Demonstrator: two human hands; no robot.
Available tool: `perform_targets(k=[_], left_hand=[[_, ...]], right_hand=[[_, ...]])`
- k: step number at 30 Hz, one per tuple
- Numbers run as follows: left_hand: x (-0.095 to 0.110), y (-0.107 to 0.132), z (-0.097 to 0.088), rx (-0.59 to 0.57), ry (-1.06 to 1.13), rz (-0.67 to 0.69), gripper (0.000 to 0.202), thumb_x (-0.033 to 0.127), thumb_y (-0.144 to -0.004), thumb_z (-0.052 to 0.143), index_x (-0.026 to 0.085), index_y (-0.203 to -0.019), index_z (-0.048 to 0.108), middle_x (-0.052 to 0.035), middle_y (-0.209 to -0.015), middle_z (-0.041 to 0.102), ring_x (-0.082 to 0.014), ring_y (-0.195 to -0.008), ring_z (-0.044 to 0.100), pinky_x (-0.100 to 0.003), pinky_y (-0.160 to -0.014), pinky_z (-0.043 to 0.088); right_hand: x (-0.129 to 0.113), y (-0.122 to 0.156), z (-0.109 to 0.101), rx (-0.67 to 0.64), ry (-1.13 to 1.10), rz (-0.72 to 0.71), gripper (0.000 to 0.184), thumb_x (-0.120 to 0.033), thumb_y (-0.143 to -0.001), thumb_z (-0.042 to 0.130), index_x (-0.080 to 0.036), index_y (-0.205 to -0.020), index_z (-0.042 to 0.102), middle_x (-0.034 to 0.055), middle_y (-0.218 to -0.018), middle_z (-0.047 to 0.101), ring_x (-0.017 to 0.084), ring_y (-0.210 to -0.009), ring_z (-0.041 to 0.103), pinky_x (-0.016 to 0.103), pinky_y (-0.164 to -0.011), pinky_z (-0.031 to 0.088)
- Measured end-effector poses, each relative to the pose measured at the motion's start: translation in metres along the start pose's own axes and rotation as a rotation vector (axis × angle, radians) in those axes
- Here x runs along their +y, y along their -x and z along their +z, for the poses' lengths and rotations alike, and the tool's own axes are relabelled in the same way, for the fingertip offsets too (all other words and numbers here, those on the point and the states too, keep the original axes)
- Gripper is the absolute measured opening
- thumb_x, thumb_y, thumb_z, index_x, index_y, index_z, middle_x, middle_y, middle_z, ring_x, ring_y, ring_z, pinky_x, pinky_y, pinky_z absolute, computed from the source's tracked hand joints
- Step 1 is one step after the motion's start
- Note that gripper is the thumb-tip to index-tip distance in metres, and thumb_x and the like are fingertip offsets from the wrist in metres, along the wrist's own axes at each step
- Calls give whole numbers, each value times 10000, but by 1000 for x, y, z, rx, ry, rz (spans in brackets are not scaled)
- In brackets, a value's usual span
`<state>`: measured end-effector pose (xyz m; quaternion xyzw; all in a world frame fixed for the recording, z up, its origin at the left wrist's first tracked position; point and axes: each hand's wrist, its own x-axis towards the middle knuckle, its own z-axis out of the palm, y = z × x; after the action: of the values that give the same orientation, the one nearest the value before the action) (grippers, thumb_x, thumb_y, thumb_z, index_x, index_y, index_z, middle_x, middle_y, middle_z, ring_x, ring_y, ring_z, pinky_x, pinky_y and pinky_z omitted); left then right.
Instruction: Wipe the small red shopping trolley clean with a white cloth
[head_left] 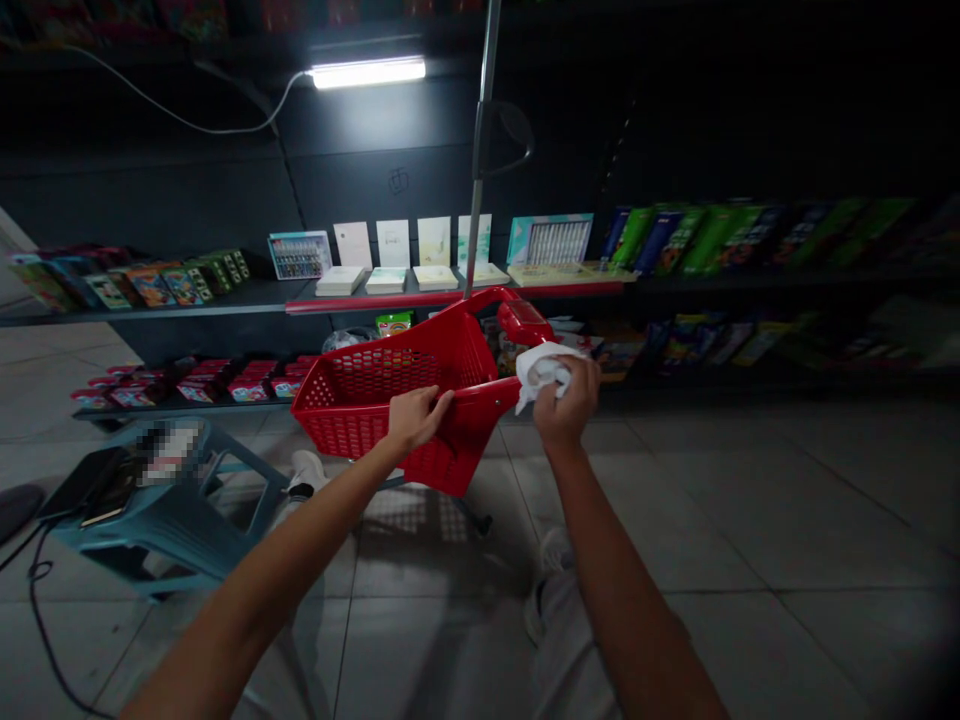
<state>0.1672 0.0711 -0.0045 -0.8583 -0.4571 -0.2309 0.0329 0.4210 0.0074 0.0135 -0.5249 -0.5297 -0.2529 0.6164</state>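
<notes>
A red plastic shopping cart (474, 432) with perforated sides stands in front of me, its basket pointing to the left. My left hand (417, 416) grips the near top rim of the basket, thumb along the edge and fingers folded over the inside. In my right hand (571, 402) is a crumpled white wipe (531, 368), closed around the near end of the cart's handle. Whether it is paper or cloth I cannot tell. The red handle (525, 320) with its flat panel curves away beyond the wipe. A metal pole (477, 215) rises behind the basket.
Shelves (450, 298) with books, boxed pens and bagged goods run behind the cart. A blue plastic stool (180, 510) at the left bears a dark device with a cable. My feet stand on the tiled floor (750, 500). A tube light (367, 72) glows above.
</notes>
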Motion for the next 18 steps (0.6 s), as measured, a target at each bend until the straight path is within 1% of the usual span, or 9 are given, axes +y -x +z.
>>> perform_targets(k=[1, 2, 4, 6, 8, 10, 13, 16, 18], left_hand=[[5, -3, 3, 26, 24, -38, 565, 596, -1062, 261, 233, -874, 651, -56, -891, 750, -205, -852, 687, -301, -703, 388], [8, -5, 5, 44, 44, -62, 584, 608, -1059, 257, 234, -844, 650, -51, -871, 750, -203, -839, 686, -301, -691, 373], [10, -9, 6, 49, 73, -85, 608, 643, -1044, 275, 233, -818, 664, -53, -856, 754, -208, -826, 685, -303, -674, 349], [10, -12, 6, 31, 95, -95, 606, 660, -1031, 301, 237, -845, 694, -58, -875, 765, -217, -833, 685, -303, -666, 333], [8, -13, 6, 17, 103, -104, 585, 659, -1024, 328, 244, -891, 718, -62, -907, 776, -224, -849, 685, -303, -661, 321], [6, -13, 6, 19, 95, -116, 581, 657, -1022, 336, 243, -894, 723, -66, -912, 778, -229, -851, 681, -305, -654, 306], [4, -13, 6, 36, 72, -135, 621, 675, -1019, 310, 234, -814, 696, -70, -856, 766, -224, -813, 666, -310, -640, 280], [2, -13, 5, 60, 71, -137, 639, 684, -1020, 291, 233, -775, 671, -62, -829, 758, -214, -785, 656, -313, -633, 262], [0, -13, 4, 70, 71, -132, 631, 676, -1022, 298, 231, -766, 665, -58, -822, 756, -211, -779, 655, -314, -633, 257]], right_hand=[[-6, 4, 2, -30, 40, -31, 266, -240, -799, 479, -184, -1024, 608, 161, -1133, 663, 325, -1146, 604, 556, -1053, 454], [-14, 8, 4, -73, 76, -59, 263, -243, -810, 490, -188, -1038, 610, 166, -1219, 651, 332, -1223, 576, 587, -1118, 395], [-29, 16, 8, -184, 132, -102, 265, -245, -831, 510, -201, -1070, 617, 150, -1372, 608, 335, -1363, 500, 643, -1225, 214], [-43, 22, 13, -276, 166, -119, 297, -268, -845, 539, -211, -1125, 620, 135, -1465, 563, 344, -1450, 422, 687, -1245, 37], [-52, 25, 15, -323, 179, -119, 353, -321, -844, 580, -213, -1178, 616, 140, -1532, 508, 365, -1499, 355, 718, -1224, -49], [-56, 26, 15, -343, 194, -115, 412, -363, -835, 620, -211, -1218, 610, 151, -1592, 438, 382, -1532, 294, 727, -1217, -65], [-50, 25, 12, -358, 214, -120, 474, -353, -856, 626, -207, -1305, 584, 161, -1647, 351, 381, -1564, 225, 717, -1231, -26], [-30, 20, 8, -351, 167, -115, 506, -332, -910, 565, -203, -1397, 527, 165, -1682, 268, 366, -1585, 171, 687, -1249, 75], [-12, 17, 6, -302, 80, -81, 528, -333, -946, 511, -186, -1452, 470, 179, -1697, 207, 353, -1592, 150, 653, -1249, 170]])
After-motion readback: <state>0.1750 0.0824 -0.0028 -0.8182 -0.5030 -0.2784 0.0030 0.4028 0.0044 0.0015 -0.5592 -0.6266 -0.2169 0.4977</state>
